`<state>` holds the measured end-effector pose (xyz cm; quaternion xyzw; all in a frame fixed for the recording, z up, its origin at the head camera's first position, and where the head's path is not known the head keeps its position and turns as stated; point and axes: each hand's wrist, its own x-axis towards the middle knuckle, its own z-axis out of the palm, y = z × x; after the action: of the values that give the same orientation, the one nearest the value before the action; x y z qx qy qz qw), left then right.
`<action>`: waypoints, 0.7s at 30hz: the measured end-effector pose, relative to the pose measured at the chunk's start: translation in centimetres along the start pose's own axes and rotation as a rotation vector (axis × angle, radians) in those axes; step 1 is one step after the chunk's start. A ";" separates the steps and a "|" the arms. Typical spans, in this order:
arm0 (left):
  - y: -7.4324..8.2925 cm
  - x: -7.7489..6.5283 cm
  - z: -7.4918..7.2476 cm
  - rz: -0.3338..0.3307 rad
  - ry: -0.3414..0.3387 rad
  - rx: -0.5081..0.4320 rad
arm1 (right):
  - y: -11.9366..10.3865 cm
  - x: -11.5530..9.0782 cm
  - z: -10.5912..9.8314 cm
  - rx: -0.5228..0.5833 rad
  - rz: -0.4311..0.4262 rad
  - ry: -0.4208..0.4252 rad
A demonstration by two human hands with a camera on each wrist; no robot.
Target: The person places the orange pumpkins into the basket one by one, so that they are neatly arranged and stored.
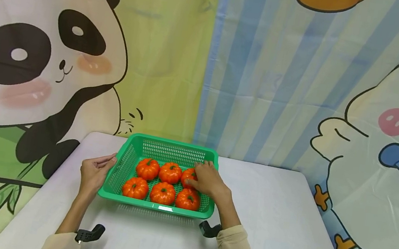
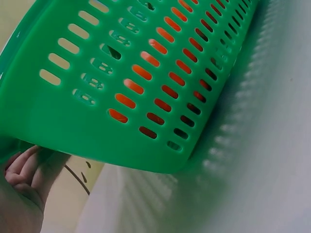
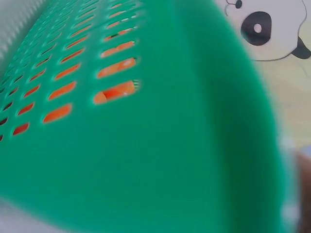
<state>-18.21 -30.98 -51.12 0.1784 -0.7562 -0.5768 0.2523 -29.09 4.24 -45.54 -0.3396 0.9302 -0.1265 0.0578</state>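
Observation:
A green plastic basket [image 1: 161,207] with slotted walls sits on the white table. Inside it, several small orange pumpkins [image 1: 163,193] stand in two rows. At the basket's left rim, my left hand [image 1: 95,171] pinches the edge between thumb and fingers; in the left wrist view those fingers [image 2: 26,167] are partly behind the rim. My right hand [image 1: 210,180] reaches over the right side and grips the back-right pumpkin [image 1: 188,177], which the hand partly covers. The right wrist view shows mostly the basket wall [image 3: 146,160], with orange behind its slots and only a blurred bit of hand.
The white table [image 1: 263,218] extends on both sides of the basket and in front of it. Behind it hang printed curtains, with a panda [image 1: 42,43] on the left and a white bird [image 1: 387,176] on the right. Black wrist cameras [image 1: 90,234] hang below both forearms.

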 end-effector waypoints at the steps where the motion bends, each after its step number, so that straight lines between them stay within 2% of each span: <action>1: -0.1 0.0 -0.1 0.013 0.000 0.024 | 0.0 -0.1 -0.1 0.029 -0.008 0.009; 4: -0.1 0.1 -0.4 0.060 0.006 0.120 | 0.1 -0.6 -0.5 0.114 -0.031 0.039; 7: 0.2 0.1 -0.7 0.142 0.018 0.261 | 0.1 -1.3 -1.0 0.197 -0.047 0.087; 12: 1.1 0.1 -1.2 0.312 0.018 0.524 | 0.7 -2.9 -1.5 0.210 -0.036 0.188; 14: 1.6 0.1 -1.4 0.347 -0.019 0.620 | 1.2 -3.7 -1.5 0.180 -0.004 0.232; 17: 2.5 0.3 -1.5 0.370 -0.124 0.718 | 2.3 -4.9 -1.4 0.126 0.075 0.287; 21: 3.9 0.7 -1.2 0.462 -0.231 0.841 | 4.1 -6.3 -1.1 0.071 0.194 0.304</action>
<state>-18.01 -31.26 -46.96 0.0275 -0.9663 -0.1665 0.1944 -27.00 11.60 -45.52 -0.2229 0.9516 -0.2031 -0.0598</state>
